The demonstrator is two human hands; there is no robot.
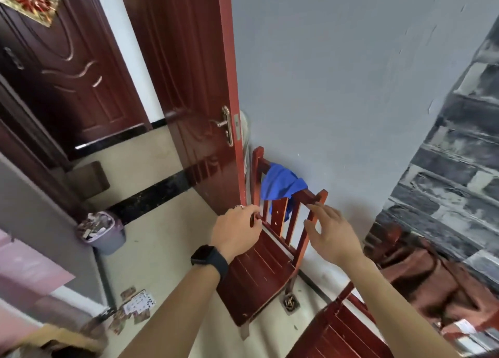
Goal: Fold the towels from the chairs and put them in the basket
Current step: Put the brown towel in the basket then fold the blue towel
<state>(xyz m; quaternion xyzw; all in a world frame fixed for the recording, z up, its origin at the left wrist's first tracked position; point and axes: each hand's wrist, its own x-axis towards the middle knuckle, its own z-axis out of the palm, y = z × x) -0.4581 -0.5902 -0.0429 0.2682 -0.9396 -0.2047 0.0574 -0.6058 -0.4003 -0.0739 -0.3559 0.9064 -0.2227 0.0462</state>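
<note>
Left hand (237, 233) grips one red slatted wooden chair (256, 276) by its back; right hand (330, 236) hovers spread open below one blue cloth towel (280, 184). Close by stand a second red chair (340, 333) and an open brown door (183, 87).

Soft, even daylight, faint glare on the glossy door (186, 93), motion blur and wide-angle bending toward the edges.

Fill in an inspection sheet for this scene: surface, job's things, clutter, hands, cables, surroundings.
Surface: pale tiled floor with a black band.
Job's things: blue towel draped over the back of the red chair; basket not seen.
Clutter: full purple bin; playing cards scattered on floor.
Hands: left hand grips the chair's back; right hand open beside it.
Cables: white cord or pipe behind the door, unclear which.
Surroundings: open red door, grey wall, second chair nearer.
</note>
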